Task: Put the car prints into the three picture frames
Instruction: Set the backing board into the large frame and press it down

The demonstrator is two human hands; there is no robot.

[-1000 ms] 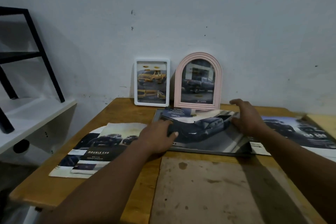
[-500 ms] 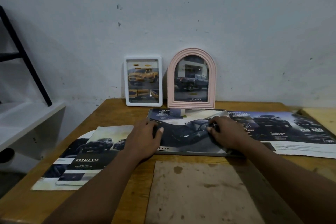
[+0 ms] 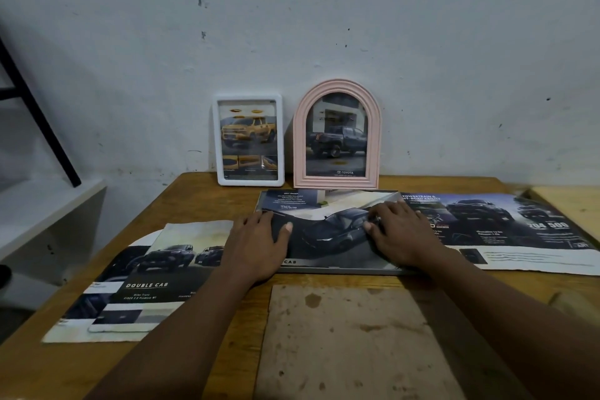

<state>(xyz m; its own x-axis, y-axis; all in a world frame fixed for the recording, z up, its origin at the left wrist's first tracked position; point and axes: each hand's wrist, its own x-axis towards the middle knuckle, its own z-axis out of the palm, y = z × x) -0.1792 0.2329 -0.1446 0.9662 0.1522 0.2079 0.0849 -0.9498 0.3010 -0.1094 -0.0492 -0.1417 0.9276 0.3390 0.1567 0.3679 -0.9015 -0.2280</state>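
Left hand [image 3: 256, 245], right hand [image 3: 402, 234] on car print [image 3: 331, 230] in frame [image 3: 341, 269]

Obs.: two hands and two forearms are recorded, all bare.

Left hand [image 3: 259, 243]: the thumbnail [image 3: 288, 226] is seen cut short and rounded, and light is caught on it.

Right hand [image 3: 402, 234]: knuckle ridges are made out faintly along its back; nails are too small to be judged.

Left forearm [image 3: 181, 328] and right forearm [image 3: 506, 302]: both are seen uncovered from wrist to the lower frame edge. Surface detail is lost in dim light.
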